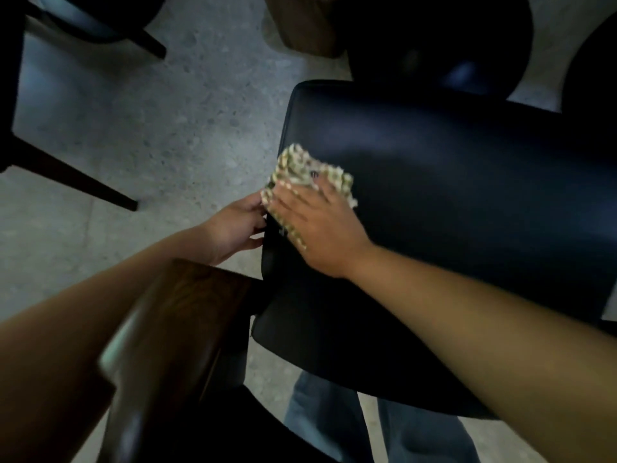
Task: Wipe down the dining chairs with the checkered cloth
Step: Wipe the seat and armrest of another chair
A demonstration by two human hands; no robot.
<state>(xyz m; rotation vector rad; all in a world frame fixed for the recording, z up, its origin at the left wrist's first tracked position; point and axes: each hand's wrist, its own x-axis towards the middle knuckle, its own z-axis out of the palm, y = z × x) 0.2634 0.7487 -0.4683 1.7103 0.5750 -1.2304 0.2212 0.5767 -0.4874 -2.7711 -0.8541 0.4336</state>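
Observation:
A dark padded chair seat [450, 168] fills the right half of the head view. The green-and-white checkered cloth [297, 165] lies bunched on the seat's left edge. My right hand [317, 222] lies flat on the cloth with fingers spread, pressing it against the seat. My left hand [237, 225] is at the seat's left side edge, fingers curled around the rim just below the cloth. A wooden chair back [173, 329] stands in the foreground between my arms, blurred.
Another dark chair [20, 105] with wooden legs stands at the left, and a round dark seat [434, 35] at the top right. Grey speckled floor [167, 128] lies between them. My jeans [334, 419] show below the seat.

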